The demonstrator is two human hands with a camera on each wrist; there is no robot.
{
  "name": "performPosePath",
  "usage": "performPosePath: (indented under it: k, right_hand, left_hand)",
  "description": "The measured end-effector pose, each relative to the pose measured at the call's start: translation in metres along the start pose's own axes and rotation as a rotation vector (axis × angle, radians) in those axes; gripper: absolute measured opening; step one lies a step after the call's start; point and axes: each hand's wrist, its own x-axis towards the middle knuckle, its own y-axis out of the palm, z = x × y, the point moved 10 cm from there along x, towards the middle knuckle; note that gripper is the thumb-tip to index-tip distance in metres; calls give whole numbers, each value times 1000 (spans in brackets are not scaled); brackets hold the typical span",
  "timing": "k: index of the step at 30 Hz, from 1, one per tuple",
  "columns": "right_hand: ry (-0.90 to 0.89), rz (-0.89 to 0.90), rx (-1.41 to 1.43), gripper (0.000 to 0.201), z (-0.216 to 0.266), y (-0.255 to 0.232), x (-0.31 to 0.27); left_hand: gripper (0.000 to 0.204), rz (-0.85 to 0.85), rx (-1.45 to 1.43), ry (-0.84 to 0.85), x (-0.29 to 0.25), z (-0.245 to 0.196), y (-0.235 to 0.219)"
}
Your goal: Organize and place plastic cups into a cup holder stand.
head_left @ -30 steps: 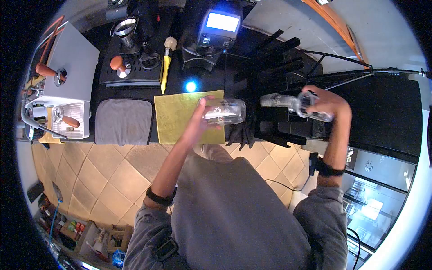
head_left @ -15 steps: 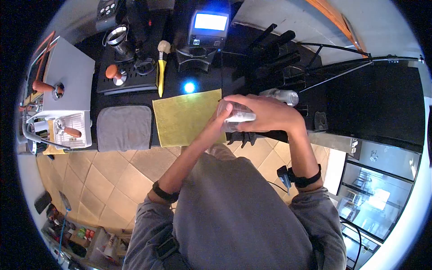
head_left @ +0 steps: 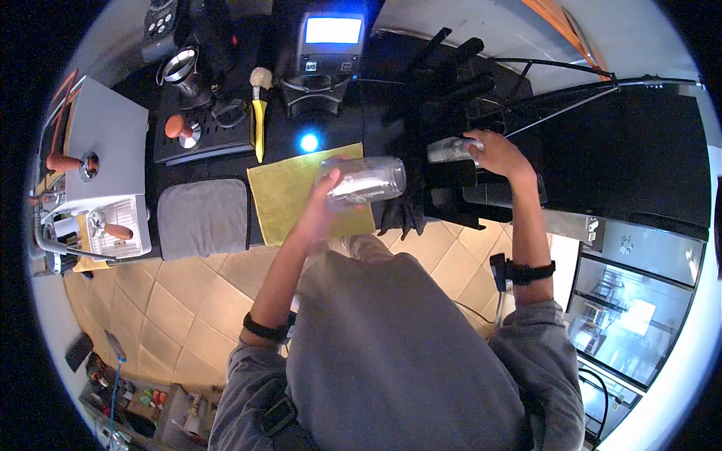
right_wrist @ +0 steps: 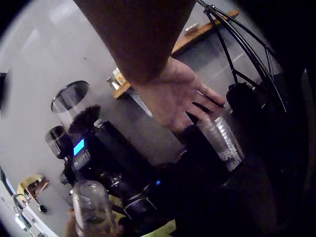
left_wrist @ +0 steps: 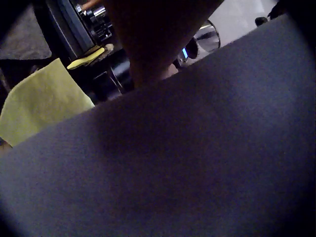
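Observation:
My left hand (head_left: 325, 197) grips a large clear cup (head_left: 370, 180) with printing on its side, lying sideways over the yellow cloth (head_left: 282, 192). The same cup (right_wrist: 93, 205) appears low in the right wrist view. To the right, my right hand (head_left: 502, 156) pinches the near end of a clear cup (head_left: 447, 150) in the black rack. In the right wrist view its fingertips are right at the rim of this cup (right_wrist: 224, 143). Grey fabric and the forearm hide the left hand's hold in the left wrist view.
A grinder with a lit screen (head_left: 333, 31) stands at the back, with a yellow-handled brush (head_left: 259, 124) beside it. Left are a wooden-handled tamper (head_left: 180, 129), a grey cloth (head_left: 203, 218) and an espresso machine (head_left: 113, 143). A black glove (head_left: 402, 214) lies by the front edge.
My right hand brought a clear cup leftward to the one in my left hand, then moved back to the cups on the right. The left hand kept its hold.

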Motion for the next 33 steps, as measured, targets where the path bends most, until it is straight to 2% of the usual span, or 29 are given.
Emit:
performPosePath:
  k: [1, 3, 4, 6, 7, 9, 10, 12, 16, 18, 22, 24, 25, 27, 28, 30, 33]
  right_hand:
    - [2, -3, 3, 40, -6, 5, 12]
    - [6, 178, -94, 45, -13, 28, 29]
    - [5, 175, -93, 45, -13, 26, 37]
    - [-23, 424, -102, 66, -6, 45, 39]
    - [-28, 423, -105, 66, 0, 40, 40]
    - [97, 470, -102, 72, -1, 32, 37]
    - [90, 471, -105, 72, 3, 30, 40]
    - [240, 563, -226, 67, -11, 32, 40]
    - [146, 517, -241, 59, -12, 38, 51]
    - [273, 584, -192, 66, -22, 41, 45]
    - [262, 516, -179, 61, -20, 31, 34]
    - [106, 477, -154, 63, -8, 31, 37]
    - [108, 477, -153, 63, -9, 32, 38]
    - [144, 588, -77, 75, -13, 43, 38]
    - [144, 587, -77, 75, -15, 45, 42]
    - [263, 604, -215, 82, -28, 44, 43]
    - [165, 562, -225, 88, -13, 22, 35]
  left_hand:
    - [64, -26, 10, 18, 1, -3, -3]
    - [63, -23, 15, 43, 1, -9, -1]
    - [63, -22, 16, 71, 1, -14, 0]
    - [63, -29, 28, 83, 1, -18, 1]
    - [63, -38, 35, 93, 0, -19, 0]
    - [64, -45, 42, 81, -1, -17, -3]
    - [65, -49, 50, 65, -2, -15, -4]
    - [65, -63, 71, 75, -7, -17, -2]
    - [66, -71, 88, 72, -9, -14, 0]
    - [66, -74, 78, 66, -8, -11, -2]
    - [67, -41, 34, 42, 0, -5, 1]
    - [67, -27, 40, 40, 3, -6, 4]
    - [67, -18, 46, 39, 4, -6, 5]
    - [67, -16, 37, 33, 5, -8, 8]
    - [66, -16, 27, 28, 5, -9, 10]
    - [64, -20, 22, 27, 5, -12, 13]
    - [62, -23, 20, 33, 2, -17, 16]
